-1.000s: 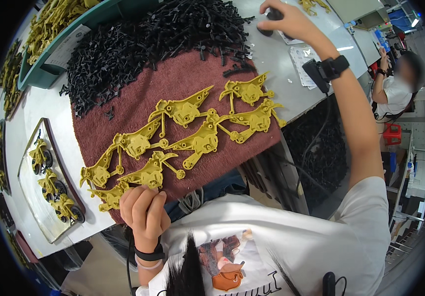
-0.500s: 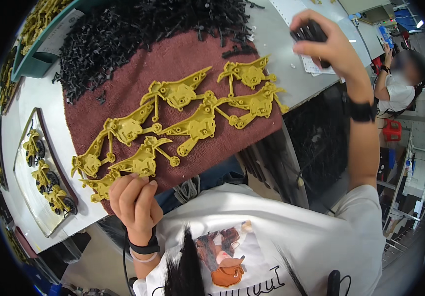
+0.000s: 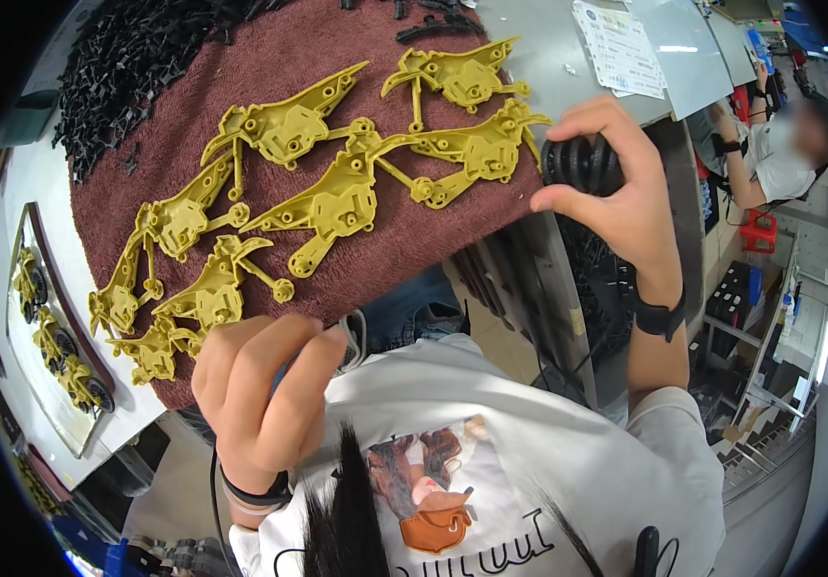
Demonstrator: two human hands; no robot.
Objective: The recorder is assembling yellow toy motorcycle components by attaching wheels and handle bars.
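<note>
My right hand (image 3: 616, 183) is closed round a row of small black toy wheels (image 3: 582, 165), at the right edge of the maroon towel (image 3: 414, 236). Several yellow plastic toy motorcycle body halves (image 3: 337, 197) lie spread over the towel, inner sides up. At the near left my left hand (image 3: 265, 385) hovers by the towel's near edge with its fingers curled in. Its fingertips point away from view, so whatever they may hold is hidden. Closest to it are the yellow halves (image 3: 212, 293) at the lower left.
Loose small black parts (image 3: 135, 82) are heaped at the far left of the towel. On a tray (image 3: 24, 356) at the left stand yellow toy motorcycles (image 3: 63, 356) with black wheels. Printed paper (image 3: 621, 48) lies on the table at the far right. Another person (image 3: 779, 154) sits beyond.
My right hand has come nearer with the black wheels, from above the paper to the towel's right edge. The left hand has risen toward me, off the yellow pieces. My view has shifted.
</note>
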